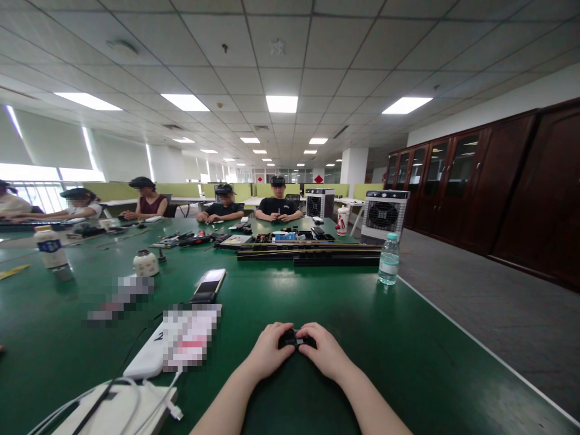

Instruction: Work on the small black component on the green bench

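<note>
Fingers (pixel 312 327) of both hands meet at a small black object (pixel 298 342) over a green table (pixel 290 302), the left grip (pixel 270 351) closed on one end and the right grip (pixel 327 350) closed on the other. The object, with a paler patch at its middle, sits between the two grips, largely covered; whether it touches the table cannot be told. To the left of the grip lie a blurred pale sheet (pixel 199 332) and, just beside it, a white slab (pixel 144 353) with a dark mark. A phone (pixel 211 284) rests ahead and to the left, while a white cable (pixel 176 411) trails nearer the wearer. Farther off on that side stands a squat cream jar (pixel 145 264). Straight ahead of the grip, well apart, long black rails (pixel 267 256) lie across the table; ahead and to the right, a clear bottle (pixel 388 266) stands upright near the table's edge. Across the table, beyond the rails, sits a person (pixel 278 208) in a black top, with another person (pixel 223 211) alongside to the left.
</note>
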Demonstrator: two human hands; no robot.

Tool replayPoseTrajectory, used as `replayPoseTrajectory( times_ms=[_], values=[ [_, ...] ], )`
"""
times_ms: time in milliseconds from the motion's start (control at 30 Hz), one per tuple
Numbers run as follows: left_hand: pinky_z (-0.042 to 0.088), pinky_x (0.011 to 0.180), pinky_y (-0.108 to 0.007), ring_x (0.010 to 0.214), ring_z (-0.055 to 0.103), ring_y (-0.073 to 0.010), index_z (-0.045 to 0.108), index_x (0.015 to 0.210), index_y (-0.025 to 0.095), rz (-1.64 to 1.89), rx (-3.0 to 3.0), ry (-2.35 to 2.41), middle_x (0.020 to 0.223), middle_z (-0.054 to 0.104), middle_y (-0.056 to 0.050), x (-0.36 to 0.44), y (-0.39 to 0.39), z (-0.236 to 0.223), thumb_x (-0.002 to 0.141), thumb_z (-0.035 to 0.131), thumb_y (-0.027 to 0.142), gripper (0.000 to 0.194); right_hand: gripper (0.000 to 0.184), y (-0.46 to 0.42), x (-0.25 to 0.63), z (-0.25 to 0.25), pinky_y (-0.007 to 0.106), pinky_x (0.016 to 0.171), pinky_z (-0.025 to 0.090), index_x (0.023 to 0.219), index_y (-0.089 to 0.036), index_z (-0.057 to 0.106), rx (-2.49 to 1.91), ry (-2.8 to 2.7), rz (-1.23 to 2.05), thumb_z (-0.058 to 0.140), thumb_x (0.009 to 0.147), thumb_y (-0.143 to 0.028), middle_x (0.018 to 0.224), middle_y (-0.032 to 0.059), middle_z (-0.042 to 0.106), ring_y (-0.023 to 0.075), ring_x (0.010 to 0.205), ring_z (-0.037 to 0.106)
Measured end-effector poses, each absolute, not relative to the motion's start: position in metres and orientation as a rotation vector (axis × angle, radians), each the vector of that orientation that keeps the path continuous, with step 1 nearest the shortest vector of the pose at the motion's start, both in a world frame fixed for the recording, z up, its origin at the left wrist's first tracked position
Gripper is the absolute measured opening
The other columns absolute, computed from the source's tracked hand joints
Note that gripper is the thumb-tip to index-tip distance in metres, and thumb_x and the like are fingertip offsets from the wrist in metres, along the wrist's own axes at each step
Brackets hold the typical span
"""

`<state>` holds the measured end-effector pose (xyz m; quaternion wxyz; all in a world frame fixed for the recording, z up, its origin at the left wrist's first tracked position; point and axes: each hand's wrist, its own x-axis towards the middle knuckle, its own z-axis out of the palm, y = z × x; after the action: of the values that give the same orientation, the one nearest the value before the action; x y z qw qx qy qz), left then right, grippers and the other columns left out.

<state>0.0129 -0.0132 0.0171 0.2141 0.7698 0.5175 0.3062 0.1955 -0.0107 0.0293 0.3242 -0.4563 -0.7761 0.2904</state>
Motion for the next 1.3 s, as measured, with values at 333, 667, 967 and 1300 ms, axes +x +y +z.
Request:
replayPoseTrajectory(
  times_ms=[333,667,967,1300],
  values=[
    [0.038,0.096,-0.037,0.107,0.051,-0.0242,0.054,0.118,0.019,0.853,2.154,1.455,0.113,0.059,-0.008,0.0131,-0.0140,0.0141,0.068,0.059,0.020,0.051,0.037,-0.0108,0.1986,0.0313,0.034,0.092,0.041,0.096,-0.022,0.064,-1.166,-1.969,0.849,0.057,0.061,-0.011,0.101,0.0037,0.063,0.0206,0.099,0.057],
    [0.042,0.090,-0.035,0.100,0.054,-0.0232,0.059,0.105,0.018,0.863,2.179,1.472,0.105,0.062,-0.007,0.0135,-0.0132,0.0135,0.068,0.061,0.021,0.037,0.030,-0.0123,0.1973,0.0338,0.033,0.089,0.042,0.092,-0.021,0.064,-1.188,-1.955,0.843,0.058,0.063,-0.014,0.097,0.0038,0.063,0.0203,0.095,0.058],
    [0.041,0.093,-0.036,0.104,0.053,-0.0237,0.056,0.110,0.018,0.850,2.132,1.477,0.109,0.060,-0.008,0.0121,-0.0141,0.0139,0.069,0.060,0.022,0.041,0.022,-0.0124,0.1968,0.0343,0.032,0.086,0.043,0.084,-0.022,0.064,-1.219,-1.944,0.838,0.060,0.063,-0.014,0.093,0.0028,0.064,0.0195,0.092,0.058],
    [0.042,0.091,-0.035,0.101,0.054,-0.0232,0.057,0.108,0.019,0.865,2.147,1.464,0.107,0.061,-0.007,0.0128,-0.0142,0.0129,0.070,0.060,0.023,0.038,0.017,-0.0125,0.1965,0.0339,0.033,0.088,0.041,0.083,-0.022,0.063,-1.177,-1.967,0.793,0.059,0.068,-0.016,0.096,0.0030,0.063,0.0200,0.094,0.056]
  ],
)
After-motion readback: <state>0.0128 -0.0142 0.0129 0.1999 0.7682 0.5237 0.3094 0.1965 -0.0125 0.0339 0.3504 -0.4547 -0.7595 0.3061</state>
